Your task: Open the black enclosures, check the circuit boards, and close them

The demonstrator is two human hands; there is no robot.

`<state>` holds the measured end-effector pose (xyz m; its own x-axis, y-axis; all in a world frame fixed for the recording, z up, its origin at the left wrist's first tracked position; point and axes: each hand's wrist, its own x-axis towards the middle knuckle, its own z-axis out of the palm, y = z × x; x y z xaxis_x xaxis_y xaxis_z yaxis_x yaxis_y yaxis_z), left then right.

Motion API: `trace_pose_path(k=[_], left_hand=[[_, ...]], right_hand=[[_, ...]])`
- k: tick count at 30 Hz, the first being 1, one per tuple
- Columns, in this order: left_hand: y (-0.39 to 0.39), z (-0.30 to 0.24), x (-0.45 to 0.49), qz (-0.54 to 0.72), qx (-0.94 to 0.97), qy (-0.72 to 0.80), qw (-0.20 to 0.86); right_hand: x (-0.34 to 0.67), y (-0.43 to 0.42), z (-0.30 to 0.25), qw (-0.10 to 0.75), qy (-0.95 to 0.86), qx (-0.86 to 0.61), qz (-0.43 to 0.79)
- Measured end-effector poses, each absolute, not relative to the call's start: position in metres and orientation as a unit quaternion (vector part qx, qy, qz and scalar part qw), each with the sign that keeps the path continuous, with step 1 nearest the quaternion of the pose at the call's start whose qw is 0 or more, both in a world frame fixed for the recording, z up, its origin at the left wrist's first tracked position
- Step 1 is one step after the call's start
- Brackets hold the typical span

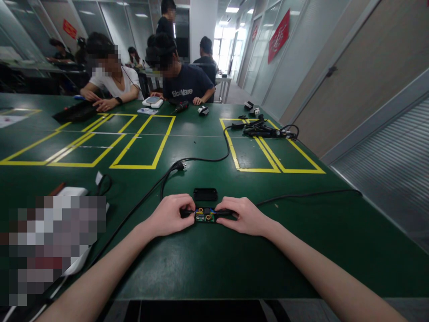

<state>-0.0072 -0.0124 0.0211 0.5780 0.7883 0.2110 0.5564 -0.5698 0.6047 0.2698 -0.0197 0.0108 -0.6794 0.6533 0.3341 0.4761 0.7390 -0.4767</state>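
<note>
An opened black power adapter [205,216] lies on the green table in front of me, its circuit board, copper-wound coils and coloured wires exposed. My left hand [174,215] is closed at its left end, with thumb and fingers around the black cable there. At the opposite end, my right hand [244,216] pinches the adapter where the other cable enters. My fingertips partly hide both ends. Just beyond the adapter rests its loose black cover [205,194], hollow side up and touched by neither hand.
A black cord with a plug [181,166] runs across the table; another cable [308,194] stretches right. Several cabled adapters [264,129] are heaped at the far right. A power drill [181,106], white device [153,102] and black tray [75,111] lie near two co-workers opposite.
</note>
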Motion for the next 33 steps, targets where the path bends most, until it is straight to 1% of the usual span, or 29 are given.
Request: trace_pose_path(k=[7,16,22,30,33], left_hand=[[-0.0109,0.0230,-0.0082,0.226,0.851,0.379,0.286],[-0.0134,0.0229,-0.0067,0.232,0.869,0.372,0.231],[-0.0126,0.0210,-0.0041,0.247,0.836,0.396,0.287],[-0.0101,0.0240,-0.0040,0.237,0.833,0.401,0.298],[-0.0100,0.0235,-0.0044,0.227,0.827,0.409,0.311]], right_hand=[[0.2707,-0.0189,0.0101,0.252,-0.902,-0.301,0.178],[0.2713,-0.0197,0.0138,0.232,-0.917,-0.292,0.140],[0.2696,-0.0176,0.0126,0.243,-0.921,-0.282,0.114],[0.2679,-0.0194,0.0140,0.214,-0.933,-0.271,0.102],[0.2681,-0.0189,0.0116,0.215,-0.940,-0.256,0.072]])
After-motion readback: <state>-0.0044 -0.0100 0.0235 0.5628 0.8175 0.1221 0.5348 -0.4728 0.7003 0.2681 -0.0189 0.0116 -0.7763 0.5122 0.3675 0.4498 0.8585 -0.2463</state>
